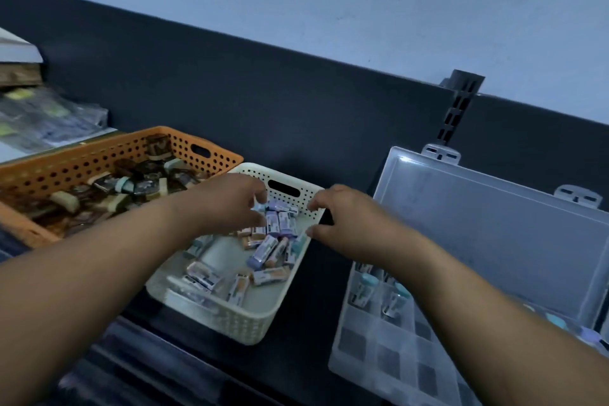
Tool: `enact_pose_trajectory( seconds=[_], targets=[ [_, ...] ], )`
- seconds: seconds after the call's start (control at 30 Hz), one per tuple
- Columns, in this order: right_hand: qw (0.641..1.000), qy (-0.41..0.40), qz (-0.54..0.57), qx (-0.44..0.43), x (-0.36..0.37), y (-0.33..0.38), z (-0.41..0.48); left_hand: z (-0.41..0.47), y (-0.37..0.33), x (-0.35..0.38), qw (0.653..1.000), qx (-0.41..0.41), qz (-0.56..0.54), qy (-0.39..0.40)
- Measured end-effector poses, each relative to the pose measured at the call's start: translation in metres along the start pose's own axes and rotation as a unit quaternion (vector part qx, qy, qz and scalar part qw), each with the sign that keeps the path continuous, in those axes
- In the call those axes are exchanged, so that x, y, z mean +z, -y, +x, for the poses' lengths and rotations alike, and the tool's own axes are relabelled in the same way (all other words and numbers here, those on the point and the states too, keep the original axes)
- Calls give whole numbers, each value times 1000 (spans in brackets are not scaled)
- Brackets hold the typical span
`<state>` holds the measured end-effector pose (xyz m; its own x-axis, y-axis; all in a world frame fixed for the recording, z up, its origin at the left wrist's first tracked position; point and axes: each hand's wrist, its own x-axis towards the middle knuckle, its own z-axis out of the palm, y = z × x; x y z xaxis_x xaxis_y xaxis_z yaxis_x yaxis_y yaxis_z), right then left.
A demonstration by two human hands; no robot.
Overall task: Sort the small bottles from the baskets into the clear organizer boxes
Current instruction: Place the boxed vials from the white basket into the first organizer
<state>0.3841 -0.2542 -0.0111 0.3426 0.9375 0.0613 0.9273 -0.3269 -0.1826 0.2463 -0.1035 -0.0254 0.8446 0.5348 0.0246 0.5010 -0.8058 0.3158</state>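
- Head view looks down on two bare arms reaching over a cream perforated basket [230,313] on a dark table [306,356].
- Left hand [227,204] is inside the far end of that basket, fingers curled toward the thumb over a cluster of small bottles [278,221]. It seems to be pinching a pale blue-capped one at its fingertips, but the blur leaves it unclear whether anything is actually held.
- Right hand [346,221] hovers at the basket's right rim, thumb and fingers parted in a loose claw with nothing between them.
- Small bottles lie scattered flat on the basket floor. Most are heaped just below and between the two hands, and more lie nearer the person under the left forearm.
- Bottles in the heap nearest the fingertips lie with their long axes running roughly away from the person. Those lower down point in mixed directions.
- Left hand is the nearer one to that heap, already touching or almost touching it. Right hand is just beside it, across the rim.
- Clear organizer box [379,356] sits under and to the right of the right forearm, its lid [494,224] propped open. A few compartments already hold bottles, and the nearer ones look bare.
- An orange basket [99,155] of darker items lies beyond the left forearm.
- Likely next: lift a bottle and carry it rightward into the box.
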Motion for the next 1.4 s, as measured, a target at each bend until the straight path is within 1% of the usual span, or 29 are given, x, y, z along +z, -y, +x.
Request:
enact_pose_trajectory(
  seconds=[0.07, 0.13, 0.2, 0.3, 0.37, 0.43, 0.5, 0.63, 0.7, 0.8, 0.87, 0.9, 1.0, 1.1, 1.23, 1.3, 1.4],
  targets=[
    [999, 28, -34, -12, 7, 12, 16, -3, 15, 6, 999, -20, -1, 42],
    [995, 59, -73, -27, 13, 23, 30, -4, 23, 14, 997, -17, 1, 81],
    [986, 114, -115, -27, 20, 33, 42, 0, 27, 22, 994, -8, 3, 107],
    [962, 200, -183, -30, 32, 44, 55, 5, 21, 29, 992, 9, -1, 127],
    [951, 220, -214, -34, 38, 47, 61, 8, 13, 31, 990, 14, 20, 141],
    [948, 226, -223, -30, 41, 46, 65, 11, 6, 35, 986, -2, 42, 161],
    [948, 227, -223, -22, 44, 44, 66, 14, 4, 39, 983, -13, 41, 178],
    [951, 210, -223, -32, 49, 42, 68, 13, 8, 34, 979, -13, 19, 201],
    [957, 194, -209, -43, 50, 41, 69, 12, 13, 31, 981, -32, 9, 190],
    [974, 152, -157, -55, 47, 40, 67, 10, 21, 23, 986, -62, -64, 141],
    [986, 123, -100, -46, 41, 41, 63, 7, 27, 14, 984, -83, -130, 91],
    [991, 106, -70, -40, 37, 41, 61, 5, 29, 9, 979, -92, -172, 62],
    [998, 36, 6, -43, 21, 40, 50, -1, 29, -11, 949, -109, -296, -2],
    [997, -12, 61, -45, 0, 32, 31, -10, 12, -30, 936, -82, -340, -33],
    [992, -50, 113, -12, -32, 1, -8, -18, -36, -41, 939, -12, -336, -66],
    [984, -77, 159, 9, -45, -18, -30, -19, -63, -40, 938, 17, -337, -77],
    [962, -107, 248, 49, -60, -53, -71, -19, -108, -31, 939, 62, -331, -72]
  ],
)
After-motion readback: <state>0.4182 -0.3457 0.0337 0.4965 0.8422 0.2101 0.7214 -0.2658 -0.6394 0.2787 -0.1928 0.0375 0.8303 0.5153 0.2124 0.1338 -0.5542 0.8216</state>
